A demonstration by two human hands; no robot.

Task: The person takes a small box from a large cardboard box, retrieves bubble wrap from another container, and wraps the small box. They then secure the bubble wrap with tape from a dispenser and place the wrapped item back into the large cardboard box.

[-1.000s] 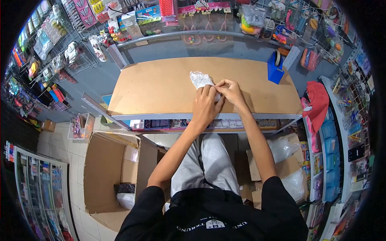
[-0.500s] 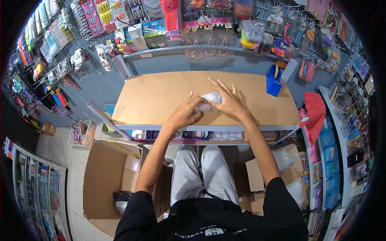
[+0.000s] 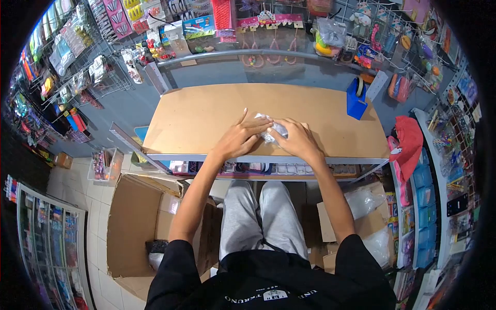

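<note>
A small whitish bundle in crinkled clear plastic wrap (image 3: 266,137) lies on the wooden tabletop (image 3: 206,111), near its front middle. My left hand (image 3: 239,138) rests against the bundle's left side, fingers stretched out over its top and thumb raised. From the right, my right hand (image 3: 300,140) curls around the bundle, its thumb pressed on the plastic. Both hands partly cover the bundle, and what is inside the plastic cannot be made out.
A blue tape dispenser (image 3: 356,99) stands at the table's right end. Below left is a large open cardboard box (image 3: 132,227); smaller boxes (image 3: 329,223) with plastic bags sit below right. Hanging goods fill the wall racks. A red cloth (image 3: 408,142) hangs at the right.
My left hand's fingers have straightened across the bundle. My right hand's raised fingers have come down around it. The view has shifted slightly.
</note>
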